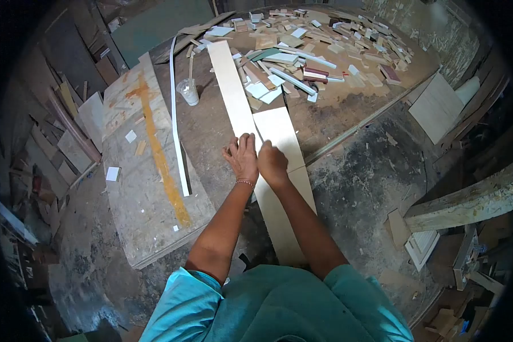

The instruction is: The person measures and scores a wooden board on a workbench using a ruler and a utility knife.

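Observation:
A long pale board (229,85) runs away from me across the brown worktable. My left hand (243,158) lies on its near part, fingers spread and pointing forward, with a thin bracelet at the wrist. Directly to the right, my right hand (273,163) is closed in a fist at the board's right edge. A thin dark object, too small to name, sticks out above that fist. Beneath and right of my right hand lies a second pale board (280,134), with a seam across it, reaching back toward my body.
Many wood offcuts (325,48) cover the table's far side. A plastic cup (188,92) holding a stick stands left of the long board. A narrow white strip (177,125) lies near a stained slab (134,199). At the right is a thick wooden beam (464,208).

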Action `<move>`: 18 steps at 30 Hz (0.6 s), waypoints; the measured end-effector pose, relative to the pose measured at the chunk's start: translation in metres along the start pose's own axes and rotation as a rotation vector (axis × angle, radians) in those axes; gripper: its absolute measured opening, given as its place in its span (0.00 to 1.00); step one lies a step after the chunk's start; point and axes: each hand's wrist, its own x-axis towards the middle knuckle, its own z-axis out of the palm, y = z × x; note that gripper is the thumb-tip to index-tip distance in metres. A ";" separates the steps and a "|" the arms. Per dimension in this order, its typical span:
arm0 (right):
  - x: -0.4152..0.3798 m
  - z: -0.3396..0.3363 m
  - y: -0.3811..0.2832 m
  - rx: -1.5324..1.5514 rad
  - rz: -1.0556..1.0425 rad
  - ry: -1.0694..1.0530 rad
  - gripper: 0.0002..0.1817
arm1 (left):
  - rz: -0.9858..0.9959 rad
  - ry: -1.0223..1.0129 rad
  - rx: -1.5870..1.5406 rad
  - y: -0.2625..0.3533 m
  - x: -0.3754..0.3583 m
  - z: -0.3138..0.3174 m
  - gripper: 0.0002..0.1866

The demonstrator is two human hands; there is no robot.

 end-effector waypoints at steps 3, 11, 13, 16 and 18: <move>-0.044 -0.017 0.008 -0.002 0.098 -0.143 0.10 | -0.005 0.016 -0.015 -0.004 -0.002 0.005 0.19; -0.041 -0.019 0.024 0.000 0.145 -0.082 0.12 | -0.127 0.043 -0.048 0.008 -0.008 0.005 0.21; -0.046 -0.018 0.018 -0.049 0.106 -0.106 0.12 | -0.117 -0.002 -0.044 0.009 -0.007 0.006 0.21; -0.058 -0.015 0.004 0.010 0.047 -0.099 0.13 | -0.081 0.016 -0.011 0.004 -0.009 0.010 0.20; -0.063 -0.027 0.000 0.085 0.107 -0.079 0.13 | -0.023 -0.004 0.044 0.002 -0.013 0.010 0.20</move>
